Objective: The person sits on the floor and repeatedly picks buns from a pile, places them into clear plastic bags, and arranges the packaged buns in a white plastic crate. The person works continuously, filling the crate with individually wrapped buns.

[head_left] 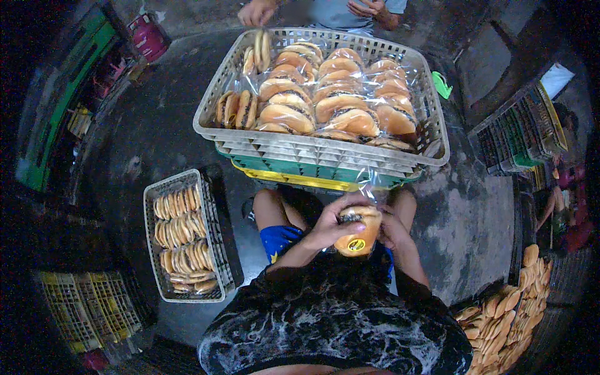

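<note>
In front of my chest is a clear plastic bag of filled buns (360,232), browned on the outside, with a dark filling showing at the edge and a round yellow sticker on the front. My left hand (331,224) is wrapped round its left side, fingers over the upper part. My right hand (392,230) is closed against its right side, its fingertips partly hidden. The bag's loose clear end points up toward the large crate. Just beyond my hands, a large pale plastic crate (287,139) holds rows of similar bagged buns (347,94), on top of green and yellow crates.
A smaller pale crate (150,240) of bagged buns stands on the floor to my left. Many unbagged buns (500,315) are piled at the lower right. Across the large crate, another person's hand (257,12) hovers at its far left corner. Crates (522,134) are stacked at right.
</note>
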Motion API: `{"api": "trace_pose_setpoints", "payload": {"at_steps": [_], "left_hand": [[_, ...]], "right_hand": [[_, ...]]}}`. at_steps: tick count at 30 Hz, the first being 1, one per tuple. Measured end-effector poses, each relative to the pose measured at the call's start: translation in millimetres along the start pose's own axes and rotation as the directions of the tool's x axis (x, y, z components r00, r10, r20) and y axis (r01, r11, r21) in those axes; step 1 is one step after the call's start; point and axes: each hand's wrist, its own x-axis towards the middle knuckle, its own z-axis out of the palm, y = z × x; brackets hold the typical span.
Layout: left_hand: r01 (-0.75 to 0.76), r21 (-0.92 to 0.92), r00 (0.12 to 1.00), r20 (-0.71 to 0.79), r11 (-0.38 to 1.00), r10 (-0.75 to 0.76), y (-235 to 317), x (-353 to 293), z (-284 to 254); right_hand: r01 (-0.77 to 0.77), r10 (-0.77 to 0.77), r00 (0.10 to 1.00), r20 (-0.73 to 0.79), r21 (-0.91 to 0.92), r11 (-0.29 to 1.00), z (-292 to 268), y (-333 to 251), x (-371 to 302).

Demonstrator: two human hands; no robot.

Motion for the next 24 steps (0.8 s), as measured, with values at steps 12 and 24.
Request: {"api": "trace_pose_setpoints", "payload": {"at_steps": [12,24], "left_hand": [[0.222,-0.098,0.938,-0.250,0.970,-0.240,-22.6,-11.7,-11.9],[0.036,0.532,0.947,-0.289,0.846,0.142,-13.0,12.7,22.8]], "right_hand": [[0.523,-0.530,0.848,0.011,-0.182,0.833,29.8,-13.7,-5.6],[0.749,-0.795,0.594,-0.125,-0.274,0.603,28.8,-19.2,-6.8]]}}
